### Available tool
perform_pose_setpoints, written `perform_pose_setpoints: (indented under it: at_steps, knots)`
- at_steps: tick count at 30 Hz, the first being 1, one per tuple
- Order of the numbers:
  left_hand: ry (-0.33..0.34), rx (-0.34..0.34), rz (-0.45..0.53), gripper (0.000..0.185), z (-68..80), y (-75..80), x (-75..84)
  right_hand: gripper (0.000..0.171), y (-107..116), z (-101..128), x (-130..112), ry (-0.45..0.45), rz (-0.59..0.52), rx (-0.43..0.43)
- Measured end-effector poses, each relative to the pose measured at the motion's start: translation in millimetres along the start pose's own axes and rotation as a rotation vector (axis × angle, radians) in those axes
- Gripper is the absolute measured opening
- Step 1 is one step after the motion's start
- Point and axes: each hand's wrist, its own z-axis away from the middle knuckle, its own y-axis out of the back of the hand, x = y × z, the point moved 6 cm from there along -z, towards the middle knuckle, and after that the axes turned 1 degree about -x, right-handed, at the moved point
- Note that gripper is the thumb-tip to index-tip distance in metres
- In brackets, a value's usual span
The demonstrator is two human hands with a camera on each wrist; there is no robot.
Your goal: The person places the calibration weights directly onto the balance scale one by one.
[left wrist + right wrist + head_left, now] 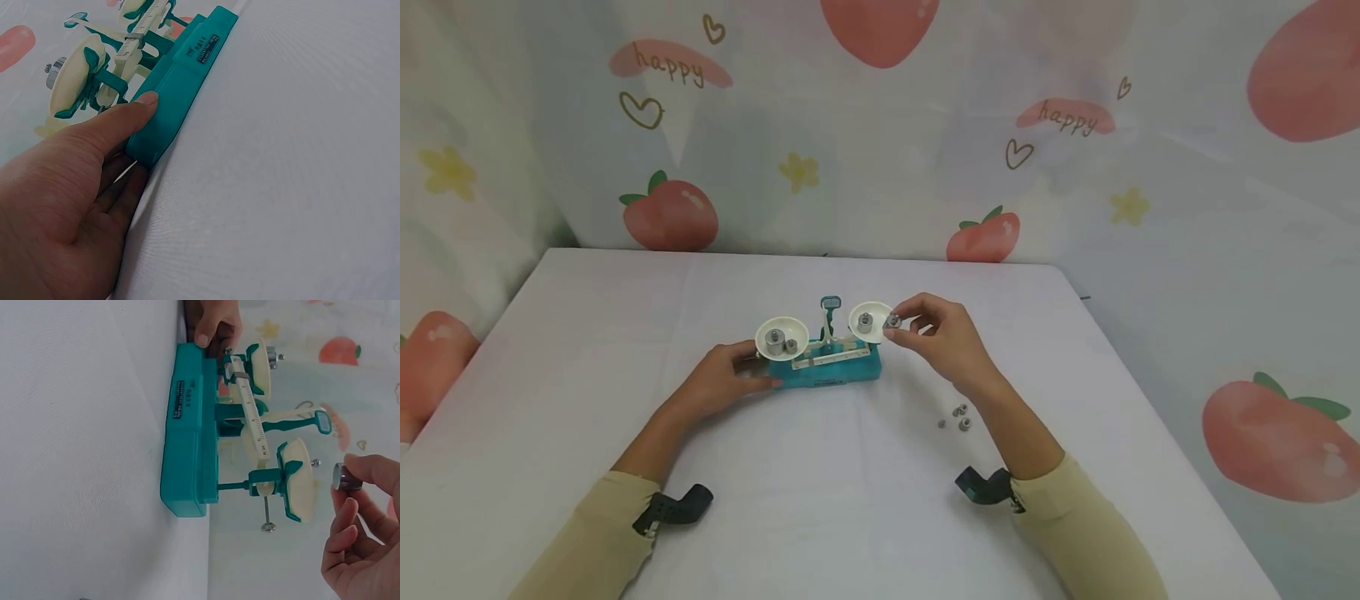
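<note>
A teal balance scale with two cream pans stands on the table. My left hand grips the left end of its base; in the left wrist view the thumb lies on the base's front face. Two metal weights sit in the left pan. Another weight is in the right pan. Just above that pan's right edge, my right hand pinches a shiny cylindrical weight between thumb and fingers. The right wrist view has this weight apart from the pan.
Several small weights lie on the white tabletop near my right forearm. Dark wrist cameras jut from both sleeves. Behind the table hangs a printed cloth with peaches and hearts.
</note>
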Motion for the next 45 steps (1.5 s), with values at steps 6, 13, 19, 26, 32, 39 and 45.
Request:
perform_pose_setpoints:
  at_steps: [6,13,19,26,32,39,45]
  knots:
    - [-0.003,0.000,-0.007,0.069,-0.6,-0.9,0.0,0.022,-5,-3,1,-0.002,0.007,0.000]
    - [0.001,-0.001,-0.017,0.069,-1.2,-1.2,1.2,0.022,-10,-4,2,0.002,0.017,0.014]
    - [0.007,-0.002,-0.011,0.069,-0.9,-1.3,1.3,0.022,-15,-4,2,0.006,0.065,0.027]
    - [0.001,0.005,-0.001,0.067,-0.2,-0.7,0.8,0.021,-20,-5,1,0.021,0.089,0.030]
    - [0.005,0.006,-0.002,0.066,-0.2,-0.7,0.5,0.022,-23,-6,1,-0.001,0.107,0.033]
    - [0.002,0.007,-0.001,0.066,-0.3,-0.5,-1.8,0.021,-26,-8,4,-0.021,0.103,0.037]
    - [-0.014,0.003,-0.002,0.066,-1.6,-1.4,-3.1,0.021,-29,-7,7,-0.024,0.093,0.034]
